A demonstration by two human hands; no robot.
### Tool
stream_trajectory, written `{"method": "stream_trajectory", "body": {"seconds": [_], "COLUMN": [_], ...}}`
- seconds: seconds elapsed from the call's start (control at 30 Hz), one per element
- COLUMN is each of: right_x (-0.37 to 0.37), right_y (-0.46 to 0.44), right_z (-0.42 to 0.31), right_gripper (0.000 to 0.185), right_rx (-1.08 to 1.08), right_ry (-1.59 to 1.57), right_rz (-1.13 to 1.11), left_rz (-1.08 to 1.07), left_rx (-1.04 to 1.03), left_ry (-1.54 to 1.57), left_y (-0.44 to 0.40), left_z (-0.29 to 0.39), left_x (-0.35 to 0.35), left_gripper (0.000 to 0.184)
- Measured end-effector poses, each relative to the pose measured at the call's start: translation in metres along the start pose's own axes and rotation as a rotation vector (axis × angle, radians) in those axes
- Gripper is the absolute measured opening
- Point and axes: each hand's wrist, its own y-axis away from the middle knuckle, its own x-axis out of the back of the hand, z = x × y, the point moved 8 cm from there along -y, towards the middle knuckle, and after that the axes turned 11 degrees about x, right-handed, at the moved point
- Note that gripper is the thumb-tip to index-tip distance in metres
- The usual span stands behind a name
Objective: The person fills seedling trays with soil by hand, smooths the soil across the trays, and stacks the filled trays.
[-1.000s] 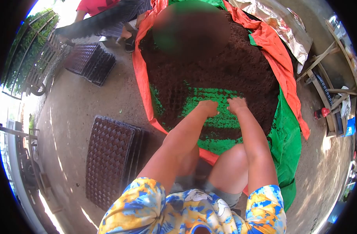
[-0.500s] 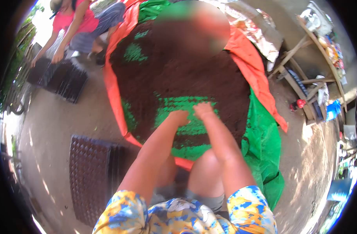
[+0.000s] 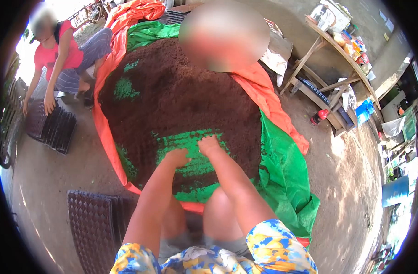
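Note:
Dark brown soil point(image 3: 186, 100) is heaped on a green tarp point(image 3: 286, 169) edged with orange sheeting point(image 3: 268, 102). Green shows through the soil in rows beneath my hands. My left hand point(image 3: 178, 158) is over the left part of this patch, its fingers curled and pointing inward. A little higher and to the right is my right hand point(image 3: 209, 144), its fingers also bent. Whether either hand holds anything is too small to make out. The two hands are apart.
Stacked dark cell trays point(image 3: 92, 228) lie at lower left. At upper left a person point(image 3: 65, 55) in pink reaches to another tray stack point(image 3: 51, 128). A wooden rack point(image 3: 328, 82), a red-capped bottle point(image 3: 319, 117) and a blue item point(image 3: 364, 111) are on the right.
The view has swung right, so the tarp and trays appear further left and lower. The other person's hands have come to the upper-left trays. My hands remain over the green patch.

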Motion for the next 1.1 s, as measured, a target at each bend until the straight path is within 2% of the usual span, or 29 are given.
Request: {"method": "stream_trajectory", "body": {"seconds": [0.63,0.73,0.83,0.97,1.07,1.1], "right_x": [0.003,0.006,0.006,0.004,-0.001,0.004], "right_y": [-0.004,0.0,0.005,0.005,0.005,0.007], "right_z": [-0.003,-0.002,0.001,-0.002,-0.001,-0.002], "right_gripper": [0.038,0.038,0.036,0.034,0.044,0.048], "right_rx": [-0.012,-0.024,-0.036,-0.021,-0.014,-0.009], "right_ry": [-0.029,-0.051,-0.047,-0.018,-0.002,-0.022], "right_rz": [-0.001,-0.02,-0.035,-0.025,-0.118,-0.065], "left_rz": [-0.006,0.043,0.004,0.04,0.104,0.105], "left_rx": [0.03,0.001,-0.02,-0.056,-0.052,-0.058], "left_ry": [0.052,-0.081,-0.23,-0.206,-0.23,-0.222], "left_y": [0.0,0.001,0.006,0.017,0.012,0.009], "left_z": [-0.005,0.001,0.021,0.039,0.031,0.028], "left_x": [0.004,0.0,-0.011,-0.001,0.004,0.005], "left_gripper": [0.046,0.046,0.047,0.045,0.044,0.043]}}
